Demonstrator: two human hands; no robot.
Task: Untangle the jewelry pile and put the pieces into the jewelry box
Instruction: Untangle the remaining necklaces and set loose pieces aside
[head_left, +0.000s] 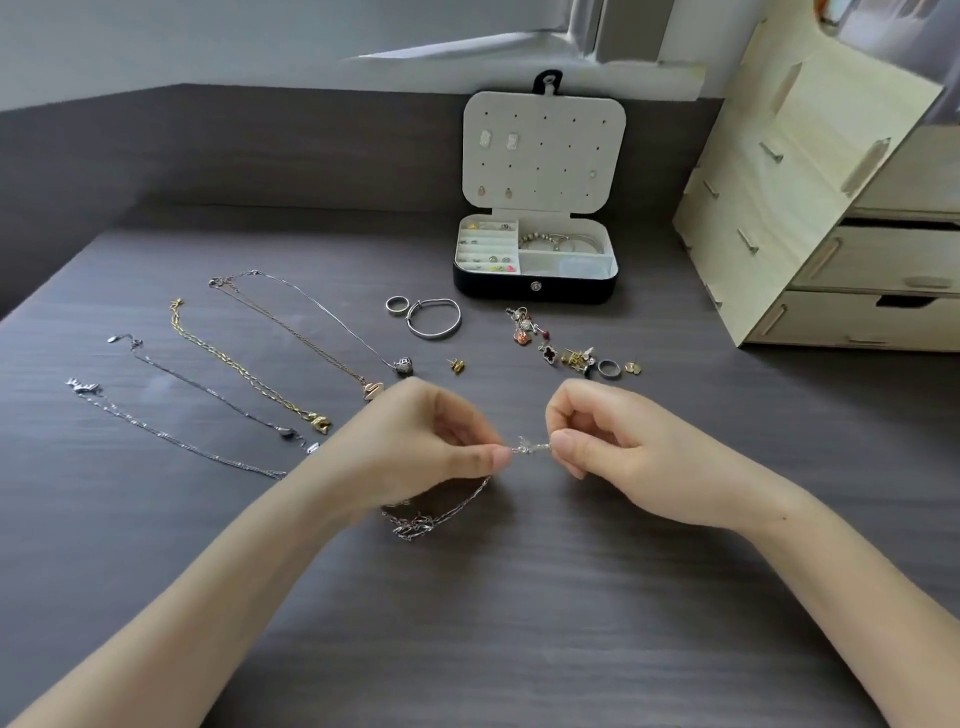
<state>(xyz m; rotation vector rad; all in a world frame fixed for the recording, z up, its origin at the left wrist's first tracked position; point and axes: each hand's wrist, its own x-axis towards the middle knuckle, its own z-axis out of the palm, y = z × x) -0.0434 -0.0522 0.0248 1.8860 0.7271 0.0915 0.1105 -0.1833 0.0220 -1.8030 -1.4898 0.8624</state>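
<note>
Now my left hand (431, 441) pinches the silver chain (527, 449) between thumb and forefinger, and my right hand (618, 441) pinches it just beside, so a short taut stretch runs left to right between them. Its slack drops under my left hand onto the table (571, 597), knotted there, I think. Straight beyond my hands, well apart, the jewelry box (493, 286) stands open.
</note>
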